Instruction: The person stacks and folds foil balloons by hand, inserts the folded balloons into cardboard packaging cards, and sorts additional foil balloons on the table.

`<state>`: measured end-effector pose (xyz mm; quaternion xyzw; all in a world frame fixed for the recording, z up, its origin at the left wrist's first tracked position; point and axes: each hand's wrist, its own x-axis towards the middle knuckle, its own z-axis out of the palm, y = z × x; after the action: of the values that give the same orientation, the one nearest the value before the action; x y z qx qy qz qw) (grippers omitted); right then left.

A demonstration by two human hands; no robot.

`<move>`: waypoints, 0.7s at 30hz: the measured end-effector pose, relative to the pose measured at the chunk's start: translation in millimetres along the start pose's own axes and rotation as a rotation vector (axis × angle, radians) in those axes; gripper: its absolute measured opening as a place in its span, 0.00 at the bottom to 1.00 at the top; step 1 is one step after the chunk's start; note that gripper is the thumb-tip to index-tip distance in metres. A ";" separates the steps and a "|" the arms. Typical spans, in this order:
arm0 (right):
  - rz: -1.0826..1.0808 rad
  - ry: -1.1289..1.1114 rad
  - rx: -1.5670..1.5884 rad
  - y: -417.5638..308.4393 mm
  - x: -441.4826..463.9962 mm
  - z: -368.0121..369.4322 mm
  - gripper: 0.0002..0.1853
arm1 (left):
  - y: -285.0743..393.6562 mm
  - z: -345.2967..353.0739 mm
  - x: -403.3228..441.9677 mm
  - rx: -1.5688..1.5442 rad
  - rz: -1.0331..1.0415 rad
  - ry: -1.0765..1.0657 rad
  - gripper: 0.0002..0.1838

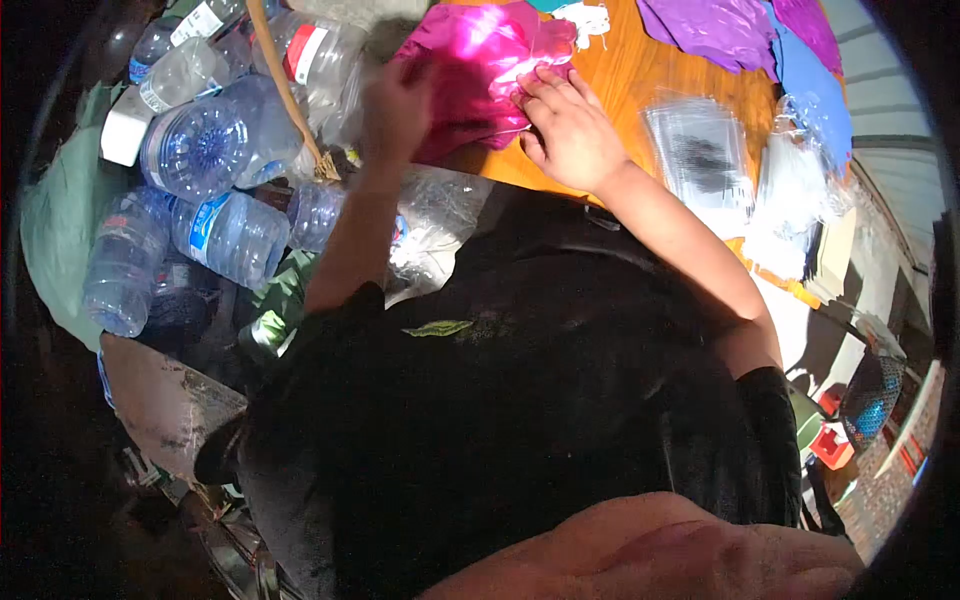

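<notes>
A bright pink, shiny piece of material [465,70] lies crumpled on the orange wooden table [615,75]. My right hand [570,125] rests on its right edge, palm down with the fingers spread. At its left edge is my left hand [398,105], smeared by motion, so its fingers cannot be made out. A small white tangle [587,22] lies just beyond the pink material. To the right of my right hand is a stack of clear plastic sleeves [700,150].
Plastic bottles [205,140] are piled at the left beside a wooden stick [285,90]. Purple material [710,30] and blue material [812,90] lie at the table's far right. Clear plastic bags [790,185] sit near the right edge.
</notes>
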<state>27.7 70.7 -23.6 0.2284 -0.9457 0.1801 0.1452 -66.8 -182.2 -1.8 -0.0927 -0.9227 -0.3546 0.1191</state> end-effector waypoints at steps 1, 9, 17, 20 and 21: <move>-0.001 0.008 0.007 -0.7 -0.3 0.3 0.24 | -10.8 -10.8 11.1 -0.067 -0.101 0.118 0.19; -0.009 0.017 -0.029 -0.9 -2.1 -2.3 0.24 | -71.5 -115.1 123.1 -0.864 -0.303 0.434 0.06; 0.018 0.010 -0.010 0.8 -4.4 -8.2 0.25 | 19.1 -121.5 108.8 -0.235 0.084 0.574 0.13; 0.021 0.185 0.145 7.1 -8.1 -19.3 0.25 | 56.6 -69.2 80.1 -0.054 0.638 0.465 0.12; 0.097 0.276 0.251 10.3 -11.9 -34.1 0.25 | 81.7 -46.5 65.4 -0.164 0.665 0.357 0.10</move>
<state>39.4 97.5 -0.2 0.1718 -0.8969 0.3330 0.2348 -101.2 -148.3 102.1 -0.3330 -0.7757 -0.3797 0.3785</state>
